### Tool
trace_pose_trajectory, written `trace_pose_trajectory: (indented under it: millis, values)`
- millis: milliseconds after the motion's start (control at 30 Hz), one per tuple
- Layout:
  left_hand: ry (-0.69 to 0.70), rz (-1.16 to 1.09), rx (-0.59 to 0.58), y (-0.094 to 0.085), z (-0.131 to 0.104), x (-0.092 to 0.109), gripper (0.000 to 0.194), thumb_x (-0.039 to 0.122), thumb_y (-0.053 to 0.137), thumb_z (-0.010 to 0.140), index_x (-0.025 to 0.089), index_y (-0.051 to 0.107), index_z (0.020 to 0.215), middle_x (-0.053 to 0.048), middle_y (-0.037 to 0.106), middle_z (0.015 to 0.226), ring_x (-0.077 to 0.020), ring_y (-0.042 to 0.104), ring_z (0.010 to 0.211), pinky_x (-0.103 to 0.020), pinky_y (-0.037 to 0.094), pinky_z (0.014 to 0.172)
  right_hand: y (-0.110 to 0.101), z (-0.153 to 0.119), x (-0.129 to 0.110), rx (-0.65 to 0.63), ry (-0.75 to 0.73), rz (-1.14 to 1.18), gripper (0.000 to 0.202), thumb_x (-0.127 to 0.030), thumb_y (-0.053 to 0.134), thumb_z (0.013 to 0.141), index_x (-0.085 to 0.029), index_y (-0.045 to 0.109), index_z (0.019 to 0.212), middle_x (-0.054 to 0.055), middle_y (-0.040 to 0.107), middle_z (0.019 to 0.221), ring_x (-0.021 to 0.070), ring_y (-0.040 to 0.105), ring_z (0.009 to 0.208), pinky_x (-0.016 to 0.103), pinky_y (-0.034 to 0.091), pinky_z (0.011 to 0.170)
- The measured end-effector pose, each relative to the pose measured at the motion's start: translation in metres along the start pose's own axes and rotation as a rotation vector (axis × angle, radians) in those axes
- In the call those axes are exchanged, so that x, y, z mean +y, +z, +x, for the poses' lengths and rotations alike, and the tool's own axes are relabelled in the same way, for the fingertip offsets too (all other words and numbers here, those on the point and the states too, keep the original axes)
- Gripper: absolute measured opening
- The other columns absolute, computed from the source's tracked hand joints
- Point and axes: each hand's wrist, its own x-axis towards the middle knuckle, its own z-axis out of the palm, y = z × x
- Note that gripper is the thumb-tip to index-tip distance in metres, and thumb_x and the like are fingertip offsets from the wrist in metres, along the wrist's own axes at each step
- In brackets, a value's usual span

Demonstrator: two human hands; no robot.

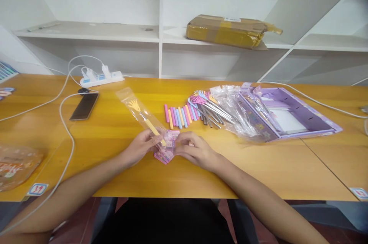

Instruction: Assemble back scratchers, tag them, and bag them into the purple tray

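Observation:
My left hand (143,145) grips a yellow back scratcher (152,127) inside a long clear plastic bag (125,96). Its small hand-shaped head points up and away to the left. At the near end of the bag is pink printed packaging (164,155), beneath and between my hands. My right hand (195,149) has its fingers curled and pinched at the packaging's right edge; exactly what they grip is partly hidden. Just beyond lies a row of pink, yellow and blue handle tubes (180,117). Beside them is a heap of metal scratcher rods (214,109) with coloured hand-shaped heads.
Clear plastic bags (244,121) lie against a purple box (313,117) on the right. A phone (84,106), white cables and a power strip (102,78) occupy the left. An orange package (18,165) sits at the near left. A taped carton (225,31) rests on the shelf.

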Motion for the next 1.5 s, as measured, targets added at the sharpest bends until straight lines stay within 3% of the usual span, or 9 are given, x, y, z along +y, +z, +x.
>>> trace_pose_trajectory:
  millis: [167, 367, 500, 667, 800, 900, 1033, 1233, 1500]
  values:
    - [-0.035, 0.130, -0.102, 0.006, 0.000, -0.002, 0.041, 0.047, 0.080, 0.086, 0.016, 0.066, 0.109, -0.006, 0.075, 0.089, -0.0191, 0.071, 0.075, -0.031, 0.057, 0.070, 0.002, 0.004, -0.003, 0.009, -0.042, 0.071, 0.014, -0.016, 0.061, 0.101, -0.023, 0.068, 0.112, 0.006, 0.075, 0.104, 0.0168, 0.069, 0.095, 0.031, 0.053, 0.082]
    - [-0.022, 0.088, -0.218, 0.015, -0.007, -0.009, 0.045, 0.057, 0.073, 0.089, 0.015, 0.064, 0.104, -0.007, 0.072, 0.087, -0.0197, 0.070, 0.075, -0.034, 0.059, 0.070, 0.011, 0.007, -0.006, 0.069, 0.116, 0.112, 0.011, -0.023, 0.070, 0.098, -0.023, 0.067, 0.109, 0.003, 0.076, 0.094, 0.0161, 0.068, 0.084, 0.031, 0.051, 0.078]
    - [-0.010, 0.086, -0.210, 0.015, -0.006, -0.013, 0.046, 0.049, 0.084, 0.082, 0.015, 0.063, 0.105, -0.005, 0.069, 0.085, -0.0182, 0.067, 0.075, -0.033, 0.058, 0.069, 0.013, 0.008, -0.010, 0.105, 0.248, 0.134, 0.015, -0.032, 0.072, 0.097, -0.023, 0.067, 0.108, 0.001, 0.070, 0.082, 0.0146, 0.061, 0.070, 0.030, 0.050, 0.071]
    - [-0.002, 0.165, -0.191, 0.016, -0.005, -0.012, 0.034, 0.045, 0.078, 0.088, 0.013, 0.069, 0.097, -0.005, 0.070, 0.081, -0.0173, 0.066, 0.072, -0.033, 0.057, 0.071, 0.013, 0.008, -0.012, 0.099, 0.401, 0.259, 0.025, -0.037, 0.071, 0.097, -0.023, 0.065, 0.116, 0.002, 0.067, 0.086, 0.0140, 0.060, 0.069, 0.029, 0.052, 0.069]
    - [-0.003, 0.132, -0.185, 0.017, -0.007, -0.007, 0.036, 0.045, 0.077, 0.089, 0.014, 0.069, 0.106, -0.007, 0.072, 0.087, -0.0177, 0.067, 0.074, -0.033, 0.058, 0.071, 0.009, 0.008, -0.009, 0.100, 0.506, 0.354, 0.034, -0.040, 0.070, 0.097, -0.023, 0.060, 0.124, 0.002, 0.065, 0.090, 0.0129, 0.057, 0.068, 0.027, 0.050, 0.065]
    - [0.007, 0.131, -0.202, 0.016, -0.009, -0.004, 0.035, 0.044, 0.076, 0.090, 0.014, 0.069, 0.107, -0.008, 0.073, 0.091, -0.0168, 0.067, 0.074, -0.032, 0.058, 0.071, 0.005, 0.008, -0.006, -0.024, 0.586, 0.462, 0.025, -0.045, 0.064, 0.100, -0.021, 0.065, 0.105, 0.001, 0.064, 0.082, 0.0119, 0.055, 0.066, 0.024, 0.043, 0.061]
    - [-0.010, 0.121, -0.213, 0.015, -0.009, -0.004, 0.037, 0.045, 0.075, 0.091, 0.013, 0.067, 0.106, -0.009, 0.072, 0.092, -0.0181, 0.068, 0.076, -0.033, 0.059, 0.071, 0.006, 0.008, -0.005, -0.094, 0.641, 0.494, 0.042, -0.052, 0.060, 0.101, -0.018, 0.061, 0.077, -0.002, 0.054, 0.067, 0.0101, 0.043, 0.059, 0.024, 0.034, 0.056]
    - [-0.044, 0.135, -0.210, 0.014, -0.006, -0.009, 0.035, 0.041, 0.082, 0.085, 0.014, 0.069, 0.103, -0.007, 0.073, 0.089, -0.0195, 0.070, 0.079, -0.032, 0.060, 0.071, 0.010, 0.008, -0.008, -0.106, 0.636, 0.530, 0.047, -0.056, 0.059, 0.100, -0.018, 0.057, 0.073, -0.003, 0.047, 0.065, 0.0099, 0.038, 0.059, 0.024, 0.031, 0.055]
    - [-0.047, 0.188, -0.246, 0.012, -0.007, -0.001, 0.031, 0.041, 0.076, 0.090, 0.013, 0.071, 0.100, -0.009, 0.073, 0.087, -0.0194, 0.070, 0.079, -0.032, 0.059, 0.072, 0.005, 0.009, -0.008, -0.127, 0.684, 0.618, 0.052, -0.060, 0.049, 0.104, -0.019, 0.054, 0.072, -0.003, 0.048, 0.063, 0.0109, 0.041, 0.060, 0.023, 0.034, 0.056]
